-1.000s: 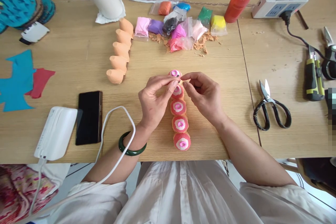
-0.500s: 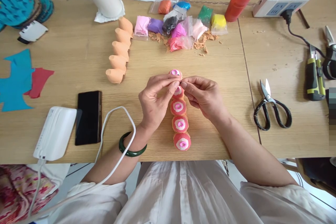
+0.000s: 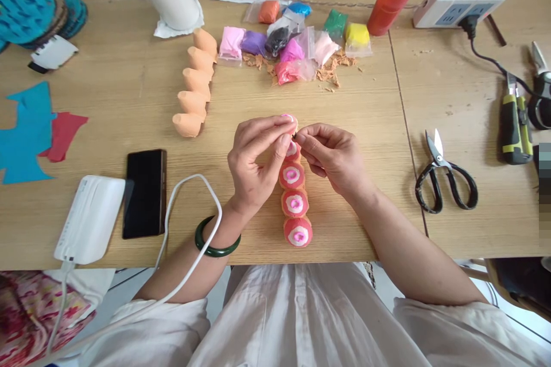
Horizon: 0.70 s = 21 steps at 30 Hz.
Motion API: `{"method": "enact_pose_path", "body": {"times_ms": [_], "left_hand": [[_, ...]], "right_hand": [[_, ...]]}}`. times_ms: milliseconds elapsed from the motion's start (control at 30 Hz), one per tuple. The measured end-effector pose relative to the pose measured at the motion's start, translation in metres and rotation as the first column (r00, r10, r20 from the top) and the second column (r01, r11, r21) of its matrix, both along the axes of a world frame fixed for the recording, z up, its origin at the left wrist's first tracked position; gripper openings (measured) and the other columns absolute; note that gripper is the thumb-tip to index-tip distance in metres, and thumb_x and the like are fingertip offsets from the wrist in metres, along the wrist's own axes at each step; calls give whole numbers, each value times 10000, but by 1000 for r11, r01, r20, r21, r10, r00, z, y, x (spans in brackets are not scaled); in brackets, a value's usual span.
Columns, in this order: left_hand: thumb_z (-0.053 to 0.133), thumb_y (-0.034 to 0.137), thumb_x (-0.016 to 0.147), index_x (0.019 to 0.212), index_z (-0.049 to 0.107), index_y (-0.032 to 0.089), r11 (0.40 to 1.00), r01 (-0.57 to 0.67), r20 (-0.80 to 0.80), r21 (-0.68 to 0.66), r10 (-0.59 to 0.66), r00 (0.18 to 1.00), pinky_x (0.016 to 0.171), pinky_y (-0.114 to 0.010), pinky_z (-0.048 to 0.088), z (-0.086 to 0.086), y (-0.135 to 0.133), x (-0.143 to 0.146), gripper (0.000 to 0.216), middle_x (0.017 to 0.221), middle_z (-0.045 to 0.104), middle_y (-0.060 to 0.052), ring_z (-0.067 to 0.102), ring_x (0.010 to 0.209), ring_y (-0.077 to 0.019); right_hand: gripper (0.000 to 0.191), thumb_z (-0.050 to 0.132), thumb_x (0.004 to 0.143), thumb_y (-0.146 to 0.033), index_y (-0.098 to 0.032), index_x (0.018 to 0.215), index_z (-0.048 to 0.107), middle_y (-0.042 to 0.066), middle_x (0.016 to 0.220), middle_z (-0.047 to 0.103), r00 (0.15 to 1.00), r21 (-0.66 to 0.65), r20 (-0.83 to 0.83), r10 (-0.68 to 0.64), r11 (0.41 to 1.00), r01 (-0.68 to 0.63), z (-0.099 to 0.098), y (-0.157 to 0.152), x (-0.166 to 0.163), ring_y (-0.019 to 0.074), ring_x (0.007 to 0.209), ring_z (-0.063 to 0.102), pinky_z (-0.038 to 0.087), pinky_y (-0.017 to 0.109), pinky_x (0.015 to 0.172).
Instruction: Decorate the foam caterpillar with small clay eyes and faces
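A column of orange cups topped with pink and white clay rings (image 3: 295, 202) runs down the middle of the wooden table (image 3: 365, 143). My left hand (image 3: 255, 161) and my right hand (image 3: 332, 156) meet above the column's upper end, fingertips pinched together on a tiny dark bit that is too small to name. The topmost cup (image 3: 289, 119) is mostly hidden behind my left fingers. A row of plain orange cups (image 3: 194, 93) lies to the upper left.
Bags of coloured clay (image 3: 297, 46) lie behind. Black scissors (image 3: 445, 175) and a yellow-handled tool (image 3: 513, 123) are at the right, a red cup of sticks (image 3: 388, 3) and a power strip (image 3: 458, 6) at the back. A phone (image 3: 144, 192), a white power bank (image 3: 89, 219) with cable, and paper scraps (image 3: 32, 132) sit left.
My pinched fingertips have shifted slightly, and my left fingers now cover more of the topmost cup. Nothing else on the table has moved.
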<state>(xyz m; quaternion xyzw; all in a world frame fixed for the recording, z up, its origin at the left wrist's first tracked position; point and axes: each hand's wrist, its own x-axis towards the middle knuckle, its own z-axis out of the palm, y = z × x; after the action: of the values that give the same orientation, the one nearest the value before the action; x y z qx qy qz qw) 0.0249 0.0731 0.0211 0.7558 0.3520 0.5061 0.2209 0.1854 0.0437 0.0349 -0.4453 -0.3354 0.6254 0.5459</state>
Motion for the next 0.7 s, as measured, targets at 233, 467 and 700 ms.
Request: {"method": "enact_pose_path", "body": {"times_ms": [233, 467, 700], "left_hand": [[610, 314, 1060, 1147, 796, 312, 999, -12, -67, 43, 15, 998, 1068, -429, 565, 1, 1, 0, 205, 1197, 798, -27, 718, 1165, -209], [634, 255, 1046, 1167, 794, 311, 998, 25, -41, 61, -23, 999, 1062, -417, 563, 1, 1, 0, 209, 1197, 794, -32, 712, 1171, -205], [614, 321, 1065, 1206, 781, 300, 999, -35, -12, 7, 35, 999, 1052, -408, 578, -1, 0, 0, 220, 1201, 790, -26, 714, 1169, -200]], "right_hand": [[492, 919, 719, -584, -167, 817, 679, -88, 540, 475, 1000, -1, -5, -13, 1000, 13, 0, 1, 1, 33, 447, 309, 201, 200, 366], [488, 917, 725, -582, -165, 822, 684, -90, 534, 476, 1000, 8, -15, -19, 1000, 19, -1, 1, 1, 33, 441, 312, 206, 198, 365], [489, 910, 730, -593, -176, 829, 675, -85, 555, 475, 999, -26, 18, -27, 999, 28, 0, 0, 1, 40, 457, 309, 218, 206, 375]]}}
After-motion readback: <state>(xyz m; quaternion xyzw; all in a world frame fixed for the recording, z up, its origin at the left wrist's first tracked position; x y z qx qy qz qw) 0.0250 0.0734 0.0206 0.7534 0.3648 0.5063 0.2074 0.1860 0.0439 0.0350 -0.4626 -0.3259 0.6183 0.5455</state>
